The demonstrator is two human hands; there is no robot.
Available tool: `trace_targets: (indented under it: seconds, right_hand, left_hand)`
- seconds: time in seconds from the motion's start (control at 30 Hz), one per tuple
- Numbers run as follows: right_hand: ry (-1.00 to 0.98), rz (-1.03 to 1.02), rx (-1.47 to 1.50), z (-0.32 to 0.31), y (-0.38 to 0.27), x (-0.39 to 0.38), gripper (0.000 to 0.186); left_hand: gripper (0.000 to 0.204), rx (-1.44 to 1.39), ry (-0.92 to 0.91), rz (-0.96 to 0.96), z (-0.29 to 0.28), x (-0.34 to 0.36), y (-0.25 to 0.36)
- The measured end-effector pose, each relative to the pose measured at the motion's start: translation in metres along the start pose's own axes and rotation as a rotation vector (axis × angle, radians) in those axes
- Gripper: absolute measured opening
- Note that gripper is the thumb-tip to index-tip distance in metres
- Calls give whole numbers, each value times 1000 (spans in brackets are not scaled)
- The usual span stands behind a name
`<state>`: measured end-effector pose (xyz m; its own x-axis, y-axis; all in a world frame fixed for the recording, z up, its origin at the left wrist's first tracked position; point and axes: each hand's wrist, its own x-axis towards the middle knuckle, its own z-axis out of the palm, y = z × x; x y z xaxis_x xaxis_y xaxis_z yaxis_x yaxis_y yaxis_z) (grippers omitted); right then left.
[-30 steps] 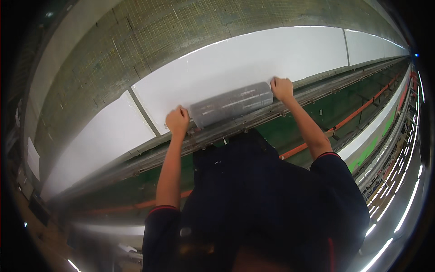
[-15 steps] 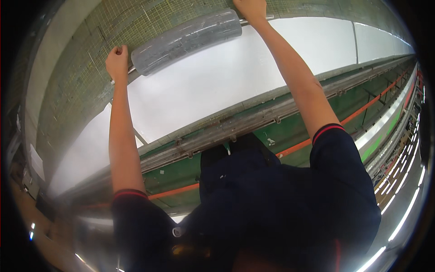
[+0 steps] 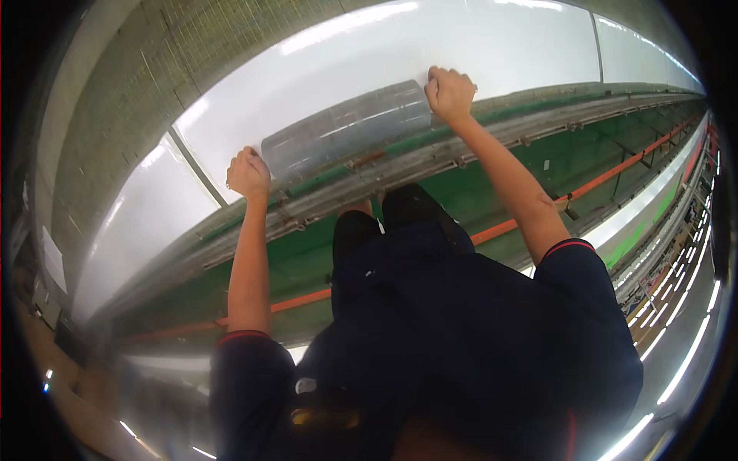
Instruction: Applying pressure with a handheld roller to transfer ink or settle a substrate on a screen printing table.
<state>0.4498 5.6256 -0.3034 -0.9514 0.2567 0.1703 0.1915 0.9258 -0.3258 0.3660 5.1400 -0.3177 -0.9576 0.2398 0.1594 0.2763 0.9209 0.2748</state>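
A grey, glossy cylindrical roll [image 3: 347,127], like wound plastic film, lies lengthwise along the near edge of a white sheet [image 3: 330,69]. My left hand [image 3: 248,174] is closed at its left end, fingers curled. At the other end, my right hand [image 3: 452,95] is closed too, with the knuckles up. In the earlier picture a thin metal rod stuck out of both ends of the roll beneath my hands; now my fingers cover it. Both arms reach forward, bent less than fully straight.
Along the table's near side runs a metal rail [image 3: 307,211] with small fittings. Below it are a green surface [image 3: 492,192] and an orange bar [image 3: 492,230]. Thin dark seams [image 3: 196,169] divide the white sheets. Beyond lies a greenish, grid-marked tabletop [image 3: 207,50].
Both hands have drawn the roll toward me, from the white sheet's far edge to its near edge. Bright streaks of reflected light now show on the white behind it.
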Motion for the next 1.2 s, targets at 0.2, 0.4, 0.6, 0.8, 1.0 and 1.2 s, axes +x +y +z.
trace_targets:
  seconds: [0.2, 0.4, 0.6, 0.8, 1.0, 1.2]
  right_hand:
    - [-165, -56, -35, -34, 5, -96, 21]
    - [-518, -84, 117, -57, 28, -89, 42]
    - [-593, -20, -36, -100, 118, -67, 46]
    - [-633, 91, -197, -145, 266, -32, 44]
    - [-455, 200, -159, -126, 290, 2, 22]
    - [-185, 47, 27, -85, 308, 125, 13]
  left_hand:
    - [29, 90, -148, 127, -37, -69, 18]
    - [45, 71, -440, -222, -49, -72, 45]
    - [53, 1, -631, -224, -30, -62, 134]
    - [51, 27, -657, -165, 40, -27, 293]
    - [30, 28, -557, -12, 63, 12, 298]
    - [14, -163, -291, 49, 84, 138, 303]
